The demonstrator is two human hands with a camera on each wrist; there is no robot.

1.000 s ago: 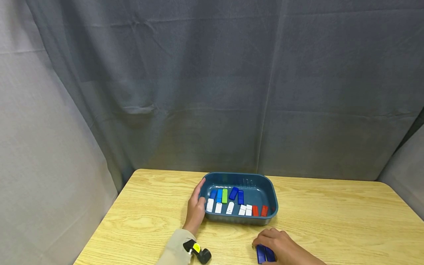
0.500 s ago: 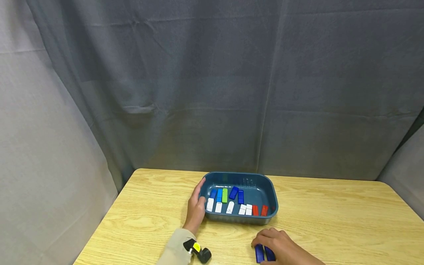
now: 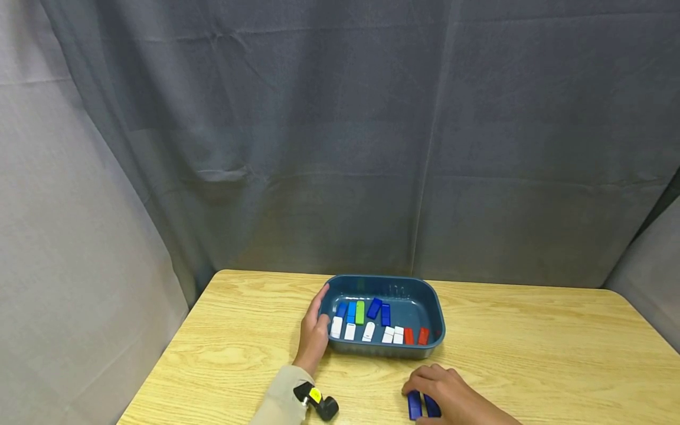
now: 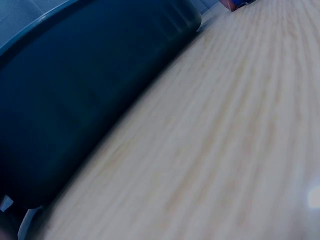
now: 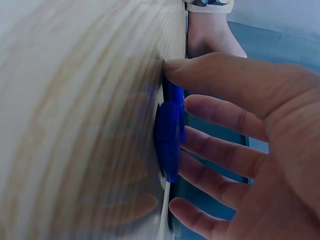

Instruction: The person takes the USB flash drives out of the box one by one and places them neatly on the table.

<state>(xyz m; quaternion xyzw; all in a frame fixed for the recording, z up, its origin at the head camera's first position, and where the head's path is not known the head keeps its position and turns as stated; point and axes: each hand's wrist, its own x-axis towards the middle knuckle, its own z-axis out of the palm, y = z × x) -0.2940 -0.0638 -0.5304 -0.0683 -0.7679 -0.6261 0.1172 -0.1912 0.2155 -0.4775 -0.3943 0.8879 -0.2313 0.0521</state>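
Note:
My left hand (image 3: 311,333) holds the left end of a dark teal tray (image 3: 379,349), its thumb at the rim and its fingers along the outer wall. The tray's side (image 4: 95,95) fills much of the left wrist view. In front of the tray, my right hand (image 3: 443,392) pinches a blue USB stick (image 3: 414,405) end to end on the table, between thumb and fingertips. A second blue USB stick (image 3: 432,406) lies just right of it, partly under the hand. In the right wrist view this stick (image 5: 167,137) overlaps the pinched one.
Inside the tray are several white USB sticks (image 3: 368,332), two red ones (image 3: 423,336), a green one (image 3: 360,313) and several blue ones (image 3: 385,314). The wooden table (image 3: 234,330) backs onto a grey curtain (image 3: 319,147).
My right hand has slid the blue USB stick slightly left, widening the gap to the second one. The left hand and tray look almost unmoved.

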